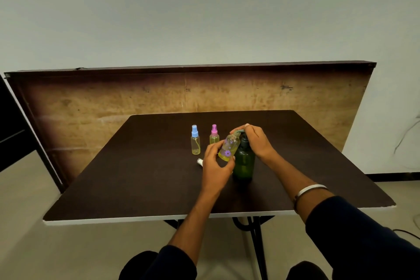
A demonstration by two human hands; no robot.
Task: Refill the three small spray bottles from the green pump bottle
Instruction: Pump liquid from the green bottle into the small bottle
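Head view. A dark brown desk [141, 179] with a pale edge strip stands in front of a worn wooden board [113, 102] that leans against a plain pale wall [204, 11].

The green pump bottle [244, 162] stands upright near the centre of the desk, slightly toward its right edge. Its tinted body hides the fill level. The right hand [255, 140] rests on the pump head, fingers curled over it.

The left hand [214, 166] has its grip closed around an uncapped spray bottle [229, 147] with a purple flower print. This bottle is tilted, with its open neck at the pump spout. Yellow liquid sits in its lower end.

A blue-capped spray bottle [195, 140] and a pink-capped spray bottle [214, 134] stand upright toward the far edge, left of the pump bottle. Each holds yellow liquid in its lower part.

A small white cap [200, 161] lies on the desk just left of the left hand.

A metal bangle [310, 191] circles the right wrist.
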